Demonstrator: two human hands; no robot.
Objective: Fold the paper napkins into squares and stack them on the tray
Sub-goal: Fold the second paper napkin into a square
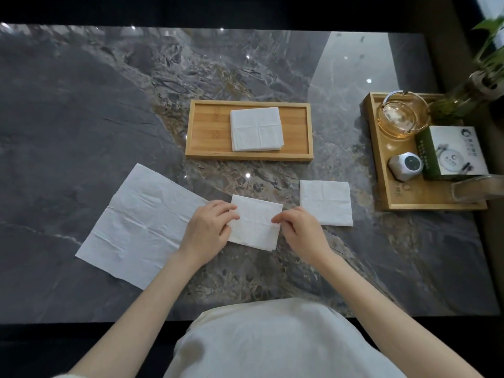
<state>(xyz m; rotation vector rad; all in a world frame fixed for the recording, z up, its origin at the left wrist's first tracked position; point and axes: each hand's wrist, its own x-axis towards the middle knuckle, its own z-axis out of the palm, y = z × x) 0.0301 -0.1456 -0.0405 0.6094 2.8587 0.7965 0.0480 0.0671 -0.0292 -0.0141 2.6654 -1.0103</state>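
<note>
A folded white napkin square lies on the marble table in front of me. My left hand grips its left edge and my right hand pinches its right edge. To the left an unfolded white napkin lies flat, partly under my left hand. Another folded napkin square rests to the right, apart from my hands. Farther back, a wooden tray holds a stack of folded napkins.
A second wooden tray at the right edge carries a glass bowl, a green and white box, a small white round object and a clear holder. A green plant stands at the far right.
</note>
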